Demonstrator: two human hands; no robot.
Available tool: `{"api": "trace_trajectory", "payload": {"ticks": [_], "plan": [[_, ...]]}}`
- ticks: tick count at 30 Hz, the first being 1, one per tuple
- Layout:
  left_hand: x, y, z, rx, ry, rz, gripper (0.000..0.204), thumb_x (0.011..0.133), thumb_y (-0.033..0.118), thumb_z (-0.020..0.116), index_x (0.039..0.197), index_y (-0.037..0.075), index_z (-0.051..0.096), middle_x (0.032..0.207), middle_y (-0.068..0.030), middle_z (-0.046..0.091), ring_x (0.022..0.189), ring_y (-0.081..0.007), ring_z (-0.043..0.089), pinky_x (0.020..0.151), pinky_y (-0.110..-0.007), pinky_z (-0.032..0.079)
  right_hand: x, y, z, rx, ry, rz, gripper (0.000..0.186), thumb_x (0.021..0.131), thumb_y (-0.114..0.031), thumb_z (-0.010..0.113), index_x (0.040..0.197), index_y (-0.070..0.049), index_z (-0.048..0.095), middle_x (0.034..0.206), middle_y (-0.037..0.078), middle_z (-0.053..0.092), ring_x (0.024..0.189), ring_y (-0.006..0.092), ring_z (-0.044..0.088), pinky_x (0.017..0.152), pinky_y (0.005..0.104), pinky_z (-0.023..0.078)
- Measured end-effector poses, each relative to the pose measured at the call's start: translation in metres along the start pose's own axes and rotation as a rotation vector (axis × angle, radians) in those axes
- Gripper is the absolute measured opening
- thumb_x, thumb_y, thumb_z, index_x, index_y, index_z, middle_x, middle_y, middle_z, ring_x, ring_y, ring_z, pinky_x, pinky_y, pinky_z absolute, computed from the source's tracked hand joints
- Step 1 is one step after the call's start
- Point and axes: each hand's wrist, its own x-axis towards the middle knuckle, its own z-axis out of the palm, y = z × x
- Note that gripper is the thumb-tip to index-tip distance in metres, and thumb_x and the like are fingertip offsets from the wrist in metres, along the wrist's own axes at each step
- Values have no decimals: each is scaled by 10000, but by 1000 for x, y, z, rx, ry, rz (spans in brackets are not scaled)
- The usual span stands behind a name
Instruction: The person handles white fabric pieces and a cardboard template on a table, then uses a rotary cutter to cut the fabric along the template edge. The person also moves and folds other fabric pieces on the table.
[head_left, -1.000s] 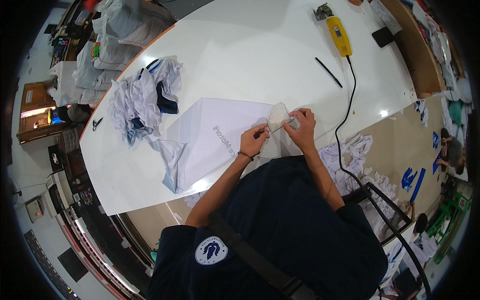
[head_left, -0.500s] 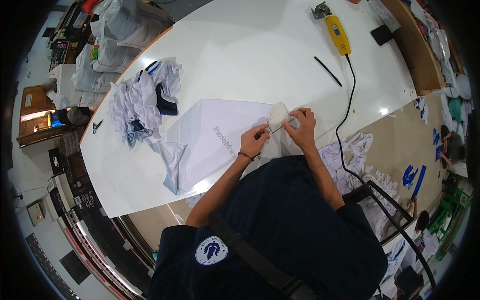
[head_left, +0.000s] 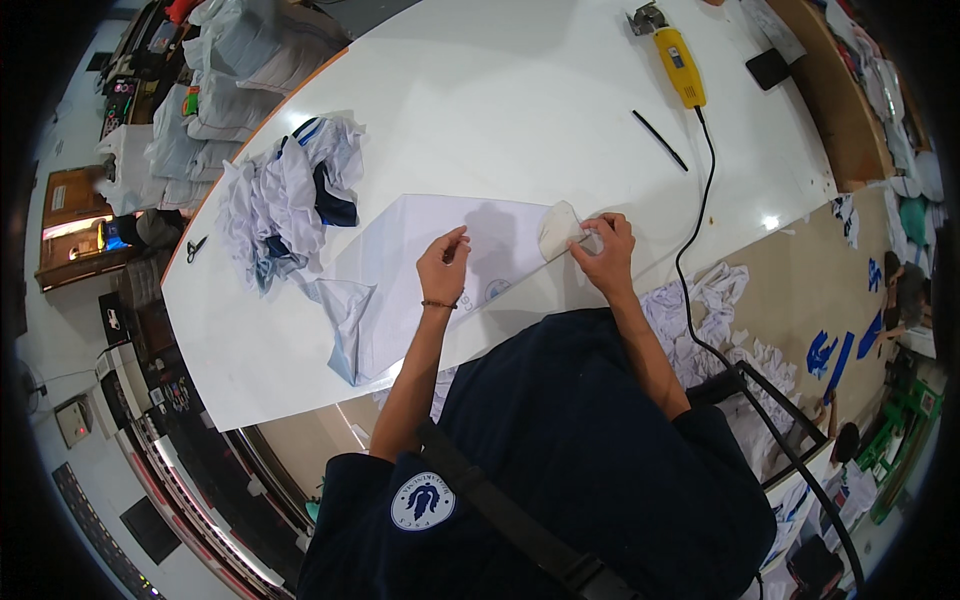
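Observation:
A white garment piece [head_left: 430, 255] lies flat on the white table [head_left: 500, 110] in front of me. My right hand [head_left: 603, 252] pinches its right end, beside a small cream fabric piece [head_left: 558, 230] resting there. My left hand [head_left: 443, 266] hovers over the middle of the garment with its fingers loosely curled and nothing in them. A thin band sits on my left wrist.
A heap of crumpled white and navy fabric [head_left: 290, 195] lies to the left, with small scissors [head_left: 195, 247] near the table's left edge. A yellow electric cutter [head_left: 678, 60] with a black cord, a black stick [head_left: 659, 140] and a dark phone [head_left: 771, 68] lie at the far right. White scraps [head_left: 715, 310] cover the floor.
My left hand has let go of the garment's right end and moved left to the middle of the cloth. My right hand stays at that end.

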Motion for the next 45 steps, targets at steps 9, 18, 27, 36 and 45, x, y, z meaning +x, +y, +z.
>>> {"api": "trace_trajectory", "payload": {"ticks": [9,18,27,36,45], "plan": [[-23,34,67,316,-436,604,370,846,36,617,1215,11,618,1223,-182,588,1152,-356,551,991,-407,471,1,1,1,14,32,-26,391,667,-242,820,1014,-145,668,1076,79,559,1051,287,525,858,451,384],[-29,25,94,521,-478,734,421,789,29,564,1193,-88,558,1227,-201,542,1179,-355,509,1018,-401,450,1,-2,0,-3,15,6,420,662,-237,818,1038,-142,658,1071,73,557,1057,287,523,856,452,385],[-30,41,104,678,-467,710,404,764,46,574,1147,-79,552,1158,-189,526,1076,-322,517,964,-362,479,6,4,-4,23,-26,-12,393,700,-233,801,1042,-110,654,1037,99,585,997,300,554,835,452,421],[-29,38,116,905,-479,747,430,817,77,591,1208,-94,536,1428,-255,434,1105,-307,514,947,-343,501,92,48,-58,-120,211,-48,261,824,-133,713,1057,-24,668,1014,150,642,947,308,605,827,400,493],[-33,42,122,962,-441,725,518,837,113,590,1302,-96,500,1435,-278,421,1091,-302,522,940,-329,501,126,84,-67,-422,120,-1,249,840,-97,679,1087,-82,660,1067,129,610,1023,347,549,895,458,454]]}}
